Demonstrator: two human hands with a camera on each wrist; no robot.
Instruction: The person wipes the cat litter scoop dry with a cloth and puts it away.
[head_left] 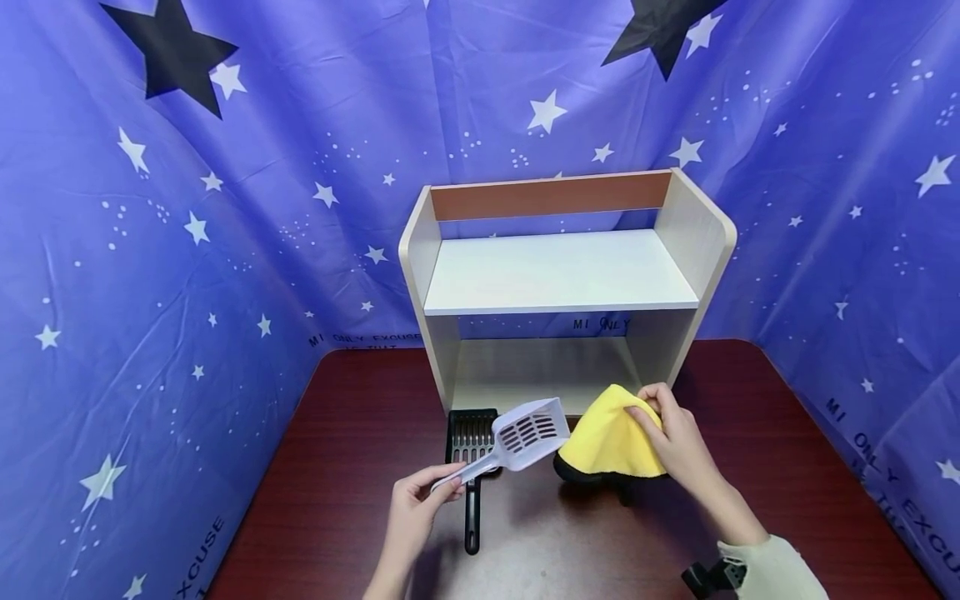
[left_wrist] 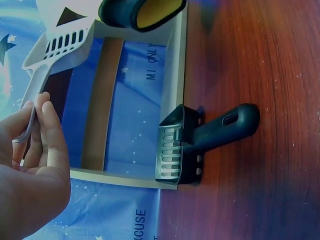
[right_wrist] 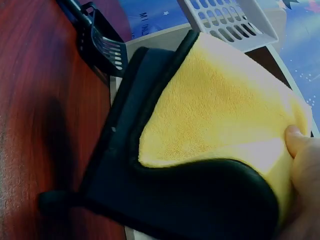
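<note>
My left hand (head_left: 414, 510) pinches the handle of a pale grey-white litter scoop (head_left: 519, 455) between thumb and fingers. The scoop's slotted head is raised above the table and points up to the right, close to the cloth. With thumb and fingers, my right hand (head_left: 681, 442) grips the top of a yellow cloth (head_left: 611, 437). In the right wrist view the cloth (right_wrist: 210, 105) hangs in folds, with a dark underside and edging and a small dark loop at one corner. Under the pale scoop, a black litter scoop (head_left: 472, 521) lies on the table, its handle toward me.
A two-tier wooden shelf (head_left: 562, 271) stands at the back of the dark red table (head_left: 345, 492), just behind the scoops and cloth. Blue star-printed curtains (head_left: 300, 208) surround the table. A black strap-like object (head_left: 705, 577) is by my right sleeve.
</note>
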